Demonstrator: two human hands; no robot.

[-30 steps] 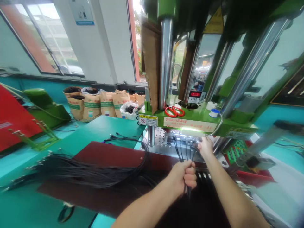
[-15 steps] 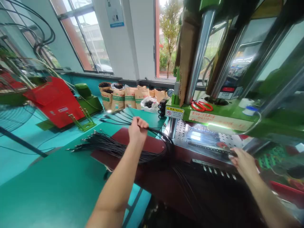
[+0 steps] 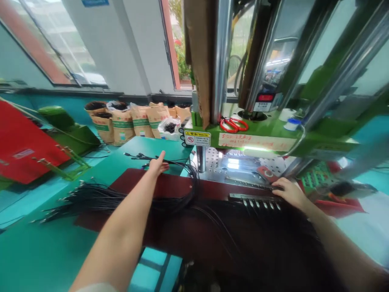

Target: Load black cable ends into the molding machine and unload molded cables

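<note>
My left hand (image 3: 158,165) is open, thumb raised and fingers stretched, against a small bunch of black cables (image 3: 179,162) whose connector ends lie on the green table. These cables curve round to the right over a dark red board (image 3: 136,180). My right hand (image 3: 288,192) pinches the right end of a long, narrow metal bar (image 3: 247,182) at the front edge of the press bed (image 3: 209,162). Just in front lies a second metal bar (image 3: 237,197) with several cable ends with metal plugs (image 3: 257,204) sticking out. A large bundle of black cables (image 3: 97,198) rests at left.
The green press (image 3: 316,150) stands over the metal bed, with red-handled scissors (image 3: 233,125) on its ledge. A red flat piece (image 3: 267,173) lies on the bed. Paper sacks (image 3: 123,123) stand by the wall; a red machine (image 3: 24,142) is at far left.
My left hand has lowered the small cable bunch onto the table and loosened its fingers. My right hand has stayed at the metal bar's end. The view has turned right.
</note>
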